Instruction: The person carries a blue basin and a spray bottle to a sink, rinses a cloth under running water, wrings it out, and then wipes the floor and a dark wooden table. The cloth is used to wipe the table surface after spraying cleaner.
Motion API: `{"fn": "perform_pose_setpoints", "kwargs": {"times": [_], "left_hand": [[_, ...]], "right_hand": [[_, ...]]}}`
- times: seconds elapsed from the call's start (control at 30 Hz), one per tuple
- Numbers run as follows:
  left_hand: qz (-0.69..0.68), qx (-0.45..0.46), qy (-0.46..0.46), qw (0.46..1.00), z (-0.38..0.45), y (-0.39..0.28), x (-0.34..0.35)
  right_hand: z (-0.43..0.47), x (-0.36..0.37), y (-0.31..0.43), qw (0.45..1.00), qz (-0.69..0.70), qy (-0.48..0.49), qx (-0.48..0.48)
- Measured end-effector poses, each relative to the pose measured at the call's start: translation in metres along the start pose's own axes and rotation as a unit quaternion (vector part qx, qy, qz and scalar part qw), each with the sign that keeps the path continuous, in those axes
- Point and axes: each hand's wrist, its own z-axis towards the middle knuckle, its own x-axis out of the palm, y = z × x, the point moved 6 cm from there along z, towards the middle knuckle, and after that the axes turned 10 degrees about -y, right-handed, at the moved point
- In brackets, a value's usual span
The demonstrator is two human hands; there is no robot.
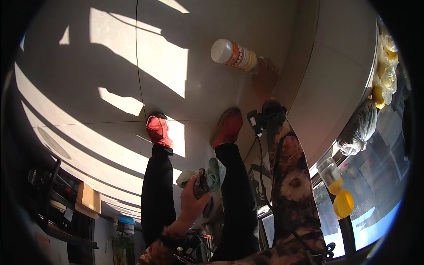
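Observation:
My left hand (193,202) is low in the middle, between my trouser legs, closed around a bunched cloth (217,174). Pale green folds stick out on both sides of the fist, with a darker piece of cloth between the fingers. My right hand (266,76), in shadow, grips the far right end of a white plastic bottle (233,54). The bottle lies tilted across the view, its rounded white end to the left. It bears an orange and yellow label with writing. My fingers partly hide the gripped end.
Red shoes (228,126) stand on the sunlit tiled floor (165,66). A black device (254,122) with a cable is at my right wrist. Along the window ledge are a tied plastic bag (357,129), bagged yellow fruit (379,96) and a clear-and-yellow container (331,175). Shelving with a cardboard box (87,198) stands lower left.

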Motion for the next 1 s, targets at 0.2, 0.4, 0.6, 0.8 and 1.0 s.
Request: {"fn": "perform_pose_setpoints", "kwargs": {"times": [0.2,0.4,0.6,0.8,1.0], "left_hand": [[0.038,0.055,-0.003,0.998,0.000,-0.007,-0.001],[-0.015,0.103,-0.017,0.994,-0.003,-0.023,-0.009],[-0.308,-0.011,-0.008,0.951,-0.035,-0.029,-0.069],[-0.385,0.196,-0.101,0.896,-0.173,-0.124,-0.263],[-0.356,0.321,-0.290,0.828,-0.283,-0.081,-0.457]], "right_hand": [[0.002,0.003,0.024,0.990,-0.006,0.138,-0.005],[-0.060,-0.089,0.074,0.930,0.178,0.305,0.097],[-0.088,-0.299,0.088,0.946,0.128,0.293,0.055],[-0.103,-0.518,0.089,0.963,0.128,0.142,-0.192],[-0.108,-0.650,0.084,0.947,0.161,0.020,-0.276]]}}
